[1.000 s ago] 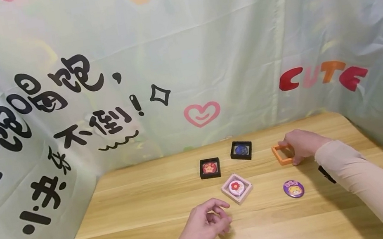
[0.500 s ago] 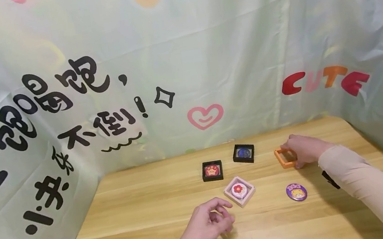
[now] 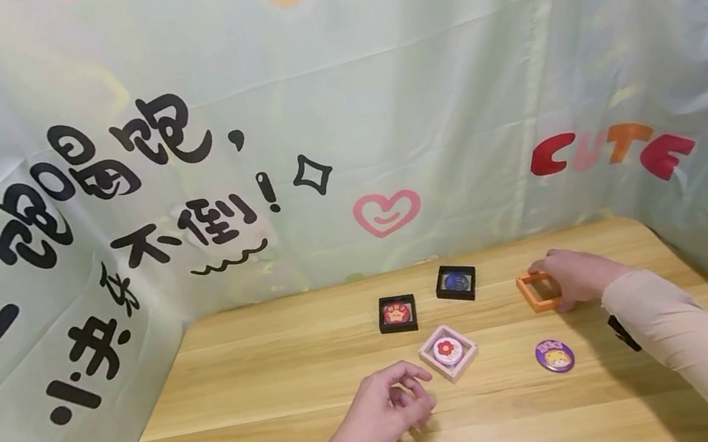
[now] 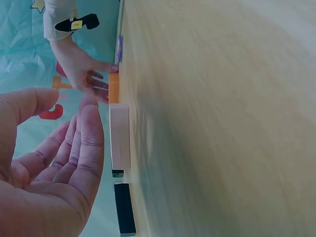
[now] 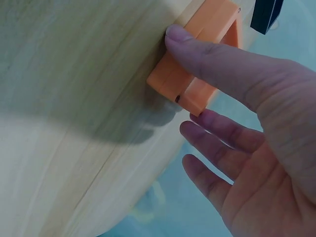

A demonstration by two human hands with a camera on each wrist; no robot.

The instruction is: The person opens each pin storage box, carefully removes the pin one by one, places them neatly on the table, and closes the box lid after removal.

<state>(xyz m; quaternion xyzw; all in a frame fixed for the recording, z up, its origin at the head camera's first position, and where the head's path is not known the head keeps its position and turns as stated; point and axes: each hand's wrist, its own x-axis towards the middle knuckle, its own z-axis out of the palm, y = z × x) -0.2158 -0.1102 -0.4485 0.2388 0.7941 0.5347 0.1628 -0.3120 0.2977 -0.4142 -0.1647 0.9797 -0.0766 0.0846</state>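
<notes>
the right hand (image 3: 574, 275) grips the orange frame (image 3: 527, 294), which lies flat towards the far right of the wooden table (image 3: 265, 359). its thumb presses along one outer wall; in the right wrist view, one fingertip meets the frame's lower corner, two more fingers reach out clear of it, and not every finger can be seen.

the left hand (image 3: 384, 411) is loose and holds nothing: its fingers bend gently, with a wide gap between thumb and forefinger. it hangs over the table, just beside the pink frame (image 3: 466, 365) and apart from it.

the pink frame, turned so that a corner points to the person, holds a round white badge (image 3: 447, 351) with a red flower. behind it are two black frames. the left black frame (image 3: 399, 327) holds a red badge (image 3: 396, 313) with a yellow star; the right black frame (image 3: 456, 297), set farther back, holds a blue badge (image 3: 456, 281) whose design is too small to tell. wood colour shows through the part of the orange frame's opening that the hand leaves uncovered. a purple badge (image 3: 555, 356) with a yellow animal lies loose on the table, on the person's side of the orange frame and not touching it.
</notes>
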